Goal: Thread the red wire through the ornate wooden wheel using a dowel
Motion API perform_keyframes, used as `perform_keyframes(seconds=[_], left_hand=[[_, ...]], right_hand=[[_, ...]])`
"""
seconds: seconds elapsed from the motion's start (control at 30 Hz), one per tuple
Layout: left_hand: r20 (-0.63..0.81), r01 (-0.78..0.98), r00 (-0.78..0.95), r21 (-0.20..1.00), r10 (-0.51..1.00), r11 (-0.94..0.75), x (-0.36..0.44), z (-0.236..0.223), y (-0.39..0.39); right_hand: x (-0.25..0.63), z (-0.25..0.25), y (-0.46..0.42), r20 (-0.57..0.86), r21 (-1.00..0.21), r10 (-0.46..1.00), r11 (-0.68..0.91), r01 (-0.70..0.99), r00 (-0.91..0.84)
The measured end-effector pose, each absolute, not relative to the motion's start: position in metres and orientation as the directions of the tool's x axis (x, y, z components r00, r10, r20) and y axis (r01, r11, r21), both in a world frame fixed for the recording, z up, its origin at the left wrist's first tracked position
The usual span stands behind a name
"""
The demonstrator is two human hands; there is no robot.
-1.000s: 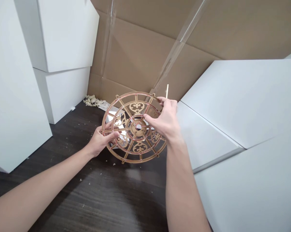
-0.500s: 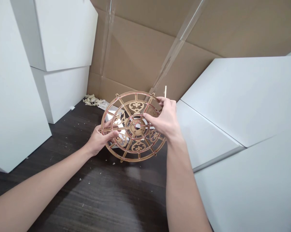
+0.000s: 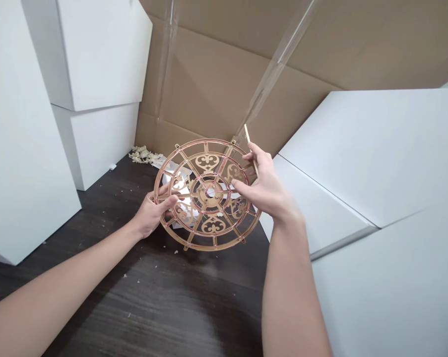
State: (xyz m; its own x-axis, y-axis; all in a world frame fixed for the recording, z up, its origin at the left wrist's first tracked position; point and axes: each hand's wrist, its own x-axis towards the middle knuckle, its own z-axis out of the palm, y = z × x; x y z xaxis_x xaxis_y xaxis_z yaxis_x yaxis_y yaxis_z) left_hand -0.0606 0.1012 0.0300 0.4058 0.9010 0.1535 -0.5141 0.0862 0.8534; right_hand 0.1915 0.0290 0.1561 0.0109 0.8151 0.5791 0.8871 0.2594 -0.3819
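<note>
A round, gold-coloured openwork wheel (image 3: 214, 226) with spokes, scroll ornaments and reddish lines along its ribs is held up in front of me. My left hand (image 3: 152, 216) grips its left rim, thumb on the near face and fingers behind. At the right rim is my right hand (image 3: 266, 186), with a thin pale stick (image 3: 246, 133) held among its fingers. The stick points up and slightly left. My right thumb extends over the wheel's right side; whether it touches the ribs I cannot tell.
White boxes (image 3: 104, 54) stand at the left, and more white boxes (image 3: 380, 148) at the right. Cardboard (image 3: 216, 74) with clear tape rises behind. Pale shavings (image 3: 141, 154) and a crumpled white sheet lie on the dark wood-grain surface (image 3: 145, 307), with small crumbs scattered about.
My right hand has drawn back a little to the right, its thumb moving away from the hub. The stick has tilted from upright to leaning left. My left hand keeps its hold.
</note>
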Motion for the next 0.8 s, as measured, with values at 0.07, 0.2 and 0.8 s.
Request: perform_keyframes(seconds=[0.07,0.2,0.8], left_hand=[[0.149,-0.515,0.404,0.853,0.903,0.089,-0.0610,0.0301,0.1015],[0.145,-0.526,0.393,0.845,0.908,0.093,-0.0609,0.0297,0.1018],[0.166,-0.519,0.402,0.852,0.900,0.075,-0.0603,0.0267,0.1020]], right_hand=[[0.1920,0.1566,0.0271,0.558,-0.365,0.829,0.263,0.893,-0.016],[0.1902,0.1574,0.0245,0.528,-0.350,0.849,0.261,0.900,-0.041],[0.1886,0.1582,0.0219,0.482,-0.312,0.874,0.235,0.921,-0.059]])
